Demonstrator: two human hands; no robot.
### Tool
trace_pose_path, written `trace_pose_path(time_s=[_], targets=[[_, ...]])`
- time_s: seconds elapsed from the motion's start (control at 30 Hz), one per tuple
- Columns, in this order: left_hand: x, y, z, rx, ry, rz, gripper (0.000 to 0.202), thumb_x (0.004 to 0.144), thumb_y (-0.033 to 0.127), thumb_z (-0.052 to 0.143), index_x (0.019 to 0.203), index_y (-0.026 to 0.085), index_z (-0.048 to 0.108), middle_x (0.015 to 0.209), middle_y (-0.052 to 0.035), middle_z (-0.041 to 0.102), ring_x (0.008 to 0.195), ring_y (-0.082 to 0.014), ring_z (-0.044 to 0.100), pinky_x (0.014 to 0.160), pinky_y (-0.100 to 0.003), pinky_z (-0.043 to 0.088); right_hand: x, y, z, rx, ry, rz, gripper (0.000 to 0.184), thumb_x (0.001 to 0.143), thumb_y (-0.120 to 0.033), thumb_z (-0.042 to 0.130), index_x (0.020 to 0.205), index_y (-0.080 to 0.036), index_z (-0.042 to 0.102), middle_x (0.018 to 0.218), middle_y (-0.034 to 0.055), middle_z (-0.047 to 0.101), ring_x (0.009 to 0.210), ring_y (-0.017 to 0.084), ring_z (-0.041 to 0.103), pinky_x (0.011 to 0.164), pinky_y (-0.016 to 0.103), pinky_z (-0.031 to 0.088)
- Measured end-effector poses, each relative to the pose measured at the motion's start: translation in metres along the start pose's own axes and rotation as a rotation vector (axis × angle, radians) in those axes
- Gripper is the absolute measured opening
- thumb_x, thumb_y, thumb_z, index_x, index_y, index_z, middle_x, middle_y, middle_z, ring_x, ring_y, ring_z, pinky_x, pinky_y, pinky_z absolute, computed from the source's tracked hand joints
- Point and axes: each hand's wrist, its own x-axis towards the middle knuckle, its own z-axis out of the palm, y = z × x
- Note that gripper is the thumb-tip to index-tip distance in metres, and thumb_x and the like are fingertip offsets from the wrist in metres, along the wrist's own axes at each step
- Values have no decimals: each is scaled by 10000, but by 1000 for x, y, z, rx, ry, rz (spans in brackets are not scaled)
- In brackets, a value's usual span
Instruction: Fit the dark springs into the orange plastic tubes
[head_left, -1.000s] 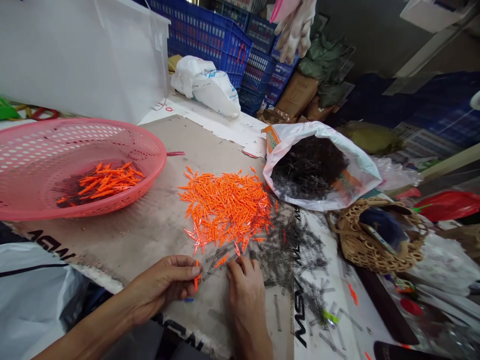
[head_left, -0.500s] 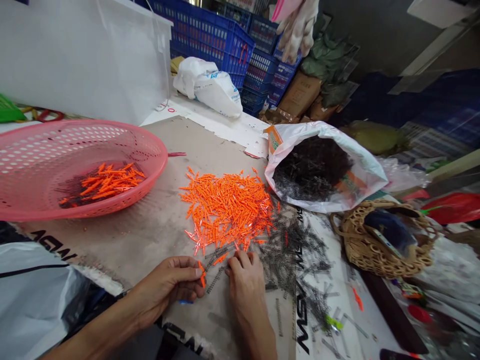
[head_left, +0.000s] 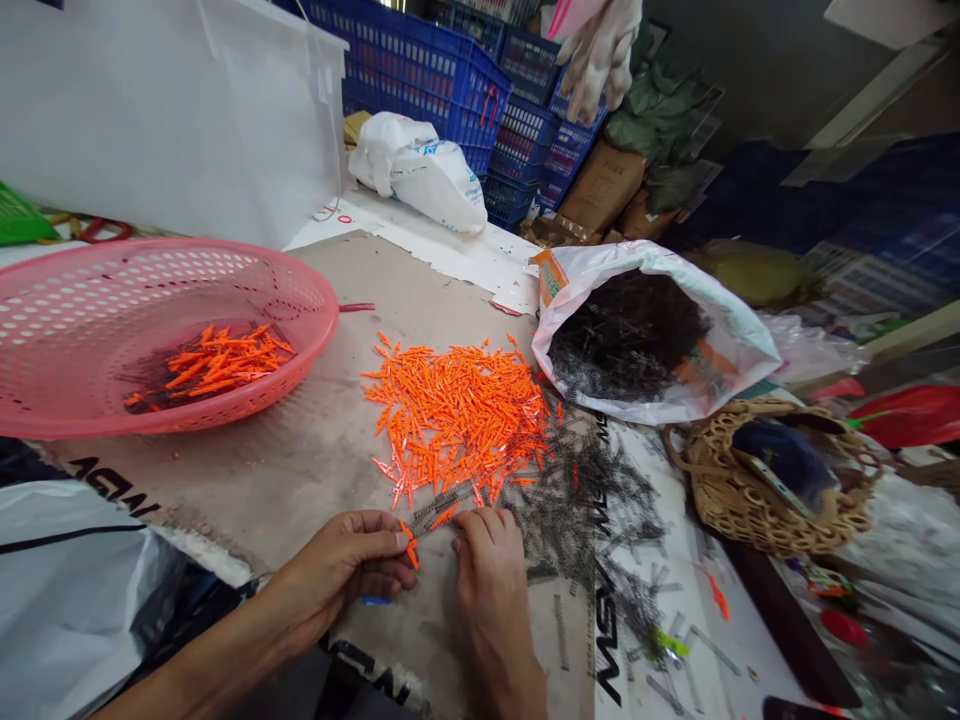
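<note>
My left hand (head_left: 356,555) pinches a small orange plastic piece (head_left: 412,552) between thumb and fingers. To its right, my right hand (head_left: 491,565) rests low over the board with its fingers curled together; their tips are partly hidden, so whatever they hold cannot be made out. A dark coil spring (head_left: 442,508) and a loose orange piece lie between the hands. Just beyond them spreads a heap of orange plastic pieces (head_left: 457,410). Scattered dark springs (head_left: 592,510) lie to the right of my right hand.
A pink perforated basket (head_left: 300,375) with orange pieces and springs stands left. At right, a white sack (head_left: 739,345) holds dark springs, with a woven basket (head_left: 705,500) beside it. A large white box (head_left: 172,120) and a white plastic bag (head_left: 420,175) stand behind.
The single spring that lay between my hands no longer shows there. My right hand's fingers have shifted slightly. My left hand still pinches the orange piece.
</note>
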Motion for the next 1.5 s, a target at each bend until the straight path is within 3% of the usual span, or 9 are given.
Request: trace_pose_path(time_s=[0.13,0.23,0.43,0.5,0.67,0.97,1.17,1.5], targets=[[1,-1,0,11,-12,2,213,620,253,831,671,129,666,612,-50,732,528,-143,661,514,-211,503,-10,-9,-8,19,48,97,237,824,-30,460,911,-176,625,861,80,628,830,240,540,735,349,441],[1,-3,1,22,-15,11,201,637,252,823,676,131,667,626,-48,734,540,-141,662,511,-202,491,-18,-18,-11,167,33,192,225,875,-78,454,964,-186,630,879,65,637,835,212,586,739,308,464],[0,-7,9,81,1,49,197,653,276,802,667,140,660,578,-39,715,536,-139,648,523,-204,488,-34,-25,2,257,75,336,309,890,-157,455,1155,-149,614,892,77,679,804,209,647,720,298,498],[0,-8,13,112,5,41,200,660,292,788,666,146,653,587,-48,720,549,-147,650,521,-210,489,-36,-23,3,277,80,343,321,860,-149,493,1160,-161,609,888,65,675,792,201,650,713,287,501],[0,-10,20,146,-15,40,200,670,315,771,671,156,651,594,-49,716,591,-161,643,518,-216,489,-37,-22,-5,268,98,309,239,833,-100,469,951,-196,653,868,51,639,799,191,634,704,279,491],[0,-13,23,112,-81,40,181,679,291,790,687,136,696,619,-42,710,554,-129,615,514,-195,462,-39,-27,-16,474,124,343,113,864,-186,559,884,-219,666,813,13,668,744,156,650,667,224,498],[-2,-15,21,115,-70,74,171,680,277,789,678,126,709,637,-41,713,541,-117,605,519,-191,462,-42,-41,-16,628,123,444,162,897,-241,540,856,-235,696,774,-6,686,720,147,644,662,217,471],[-7,-13,23,224,-65,171,200,724,323,763,687,141,689,575,-24,692,537,-129,583,552,-214,465,-44,-47,-11,556,107,401,176,918,-265,511,876,-237,680,769,6,693,707,154,646,655,235,460]])
